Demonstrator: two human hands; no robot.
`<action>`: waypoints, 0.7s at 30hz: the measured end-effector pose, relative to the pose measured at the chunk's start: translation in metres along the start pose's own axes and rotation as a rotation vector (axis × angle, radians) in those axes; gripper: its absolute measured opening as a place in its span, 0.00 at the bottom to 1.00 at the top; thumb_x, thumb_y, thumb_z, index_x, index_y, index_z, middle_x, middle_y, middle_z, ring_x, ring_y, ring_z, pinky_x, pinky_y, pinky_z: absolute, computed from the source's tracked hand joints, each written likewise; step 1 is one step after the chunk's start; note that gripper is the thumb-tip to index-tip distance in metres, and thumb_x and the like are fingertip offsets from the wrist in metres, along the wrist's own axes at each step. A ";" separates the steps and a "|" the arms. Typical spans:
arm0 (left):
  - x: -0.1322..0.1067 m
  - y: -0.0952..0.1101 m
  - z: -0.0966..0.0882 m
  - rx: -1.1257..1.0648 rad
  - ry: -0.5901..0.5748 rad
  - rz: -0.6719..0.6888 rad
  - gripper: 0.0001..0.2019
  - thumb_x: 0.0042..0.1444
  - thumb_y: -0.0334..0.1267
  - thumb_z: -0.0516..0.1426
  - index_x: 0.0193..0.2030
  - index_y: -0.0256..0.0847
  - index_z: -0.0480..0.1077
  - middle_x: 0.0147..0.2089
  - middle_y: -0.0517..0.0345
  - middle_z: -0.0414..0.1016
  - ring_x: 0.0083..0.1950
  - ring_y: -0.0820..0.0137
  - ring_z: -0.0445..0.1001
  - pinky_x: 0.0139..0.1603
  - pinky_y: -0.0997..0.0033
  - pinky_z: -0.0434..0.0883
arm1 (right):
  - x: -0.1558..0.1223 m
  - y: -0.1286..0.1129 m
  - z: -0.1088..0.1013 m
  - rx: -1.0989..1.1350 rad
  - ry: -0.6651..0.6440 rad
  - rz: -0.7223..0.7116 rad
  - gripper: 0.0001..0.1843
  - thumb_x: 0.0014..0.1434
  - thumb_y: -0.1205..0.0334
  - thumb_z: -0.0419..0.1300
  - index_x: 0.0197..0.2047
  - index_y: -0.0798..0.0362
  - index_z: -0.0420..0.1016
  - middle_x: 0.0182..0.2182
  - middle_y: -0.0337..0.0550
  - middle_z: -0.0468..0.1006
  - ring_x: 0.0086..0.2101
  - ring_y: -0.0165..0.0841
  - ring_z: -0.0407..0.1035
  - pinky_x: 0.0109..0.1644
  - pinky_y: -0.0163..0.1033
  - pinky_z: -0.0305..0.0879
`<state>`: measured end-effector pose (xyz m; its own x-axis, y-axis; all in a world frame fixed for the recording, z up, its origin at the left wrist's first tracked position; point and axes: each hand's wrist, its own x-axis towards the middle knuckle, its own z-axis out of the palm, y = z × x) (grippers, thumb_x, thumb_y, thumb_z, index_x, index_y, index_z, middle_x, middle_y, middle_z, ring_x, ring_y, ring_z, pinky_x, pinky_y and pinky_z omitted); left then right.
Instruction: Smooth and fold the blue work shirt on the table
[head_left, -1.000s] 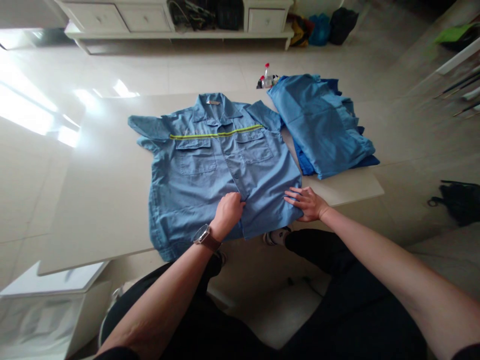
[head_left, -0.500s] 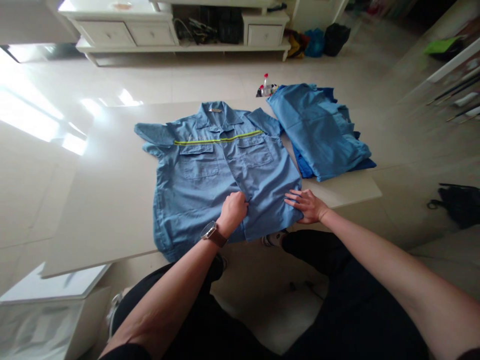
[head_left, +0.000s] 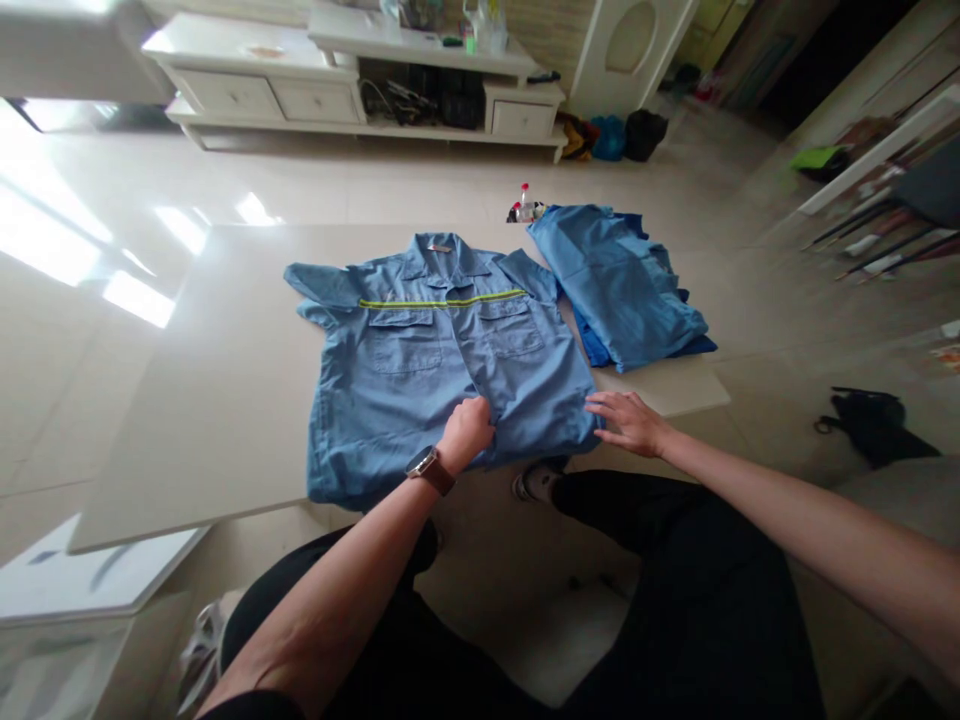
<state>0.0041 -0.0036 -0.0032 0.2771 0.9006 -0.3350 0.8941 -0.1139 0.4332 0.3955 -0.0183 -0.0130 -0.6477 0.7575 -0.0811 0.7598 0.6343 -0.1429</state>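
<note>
A light blue short-sleeved work shirt [head_left: 420, 370] with a yellow-green chest stripe lies front up on a white table [head_left: 217, 400]. My left hand [head_left: 465, 432], with a watch on its wrist, is closed on the shirt's front placket near the hem. Fingers apart, my right hand [head_left: 628, 420] lies flat at the shirt's lower right corner, by the table's near edge.
A pile of folded blue garments [head_left: 619, 285] sits on the table's right end, with a small bottle [head_left: 523, 200] behind it. A white low cabinet [head_left: 360, 85] stands at the far wall. A black bag [head_left: 870, 420] lies on the floor at right. My legs are under the table's edge.
The view tilted up, so more of the room's far side shows. My right hand slid slightly right toward the shirt's corner; the left stays closed on the placket.
</note>
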 end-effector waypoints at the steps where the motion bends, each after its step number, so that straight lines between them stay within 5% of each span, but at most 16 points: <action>1: -0.001 -0.001 0.001 -0.015 -0.016 0.001 0.06 0.58 0.34 0.63 0.43 0.38 0.76 0.47 0.46 0.82 0.50 0.58 0.81 0.48 0.67 0.73 | 0.002 0.006 0.000 -0.007 0.037 0.072 0.26 0.71 0.45 0.51 0.65 0.47 0.72 0.64 0.55 0.74 0.62 0.50 0.67 0.57 0.56 0.63; 5: -0.005 -0.006 0.005 -0.144 -0.126 0.008 0.05 0.54 0.34 0.66 0.37 0.38 0.76 0.39 0.51 0.82 0.43 0.64 0.81 0.44 0.71 0.73 | 0.016 0.023 0.018 0.033 0.192 0.328 0.23 0.71 0.49 0.48 0.58 0.49 0.76 0.56 0.56 0.79 0.55 0.50 0.72 0.55 0.55 0.67; 10: -0.011 -0.014 0.008 -0.267 -0.245 0.008 0.04 0.53 0.31 0.65 0.31 0.38 0.75 0.28 0.56 0.78 0.34 0.68 0.80 0.37 0.73 0.71 | 0.035 0.019 0.058 0.046 0.555 0.839 0.27 0.69 0.49 0.46 0.59 0.54 0.76 0.52 0.65 0.78 0.54 0.57 0.69 0.55 0.63 0.64; 21: -0.022 -0.005 -0.003 -0.145 -0.280 -0.036 0.06 0.54 0.33 0.65 0.38 0.41 0.75 0.36 0.52 0.81 0.39 0.63 0.82 0.40 0.69 0.72 | 0.034 0.016 0.059 0.049 0.523 0.875 0.27 0.65 0.50 0.51 0.59 0.55 0.76 0.55 0.68 0.76 0.56 0.63 0.65 0.55 0.67 0.63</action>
<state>-0.0073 -0.0211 0.0049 0.3505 0.7500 -0.5609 0.8511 -0.0052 0.5250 0.3825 0.0081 -0.0763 0.2485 0.9322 0.2633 0.9440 -0.1721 -0.2815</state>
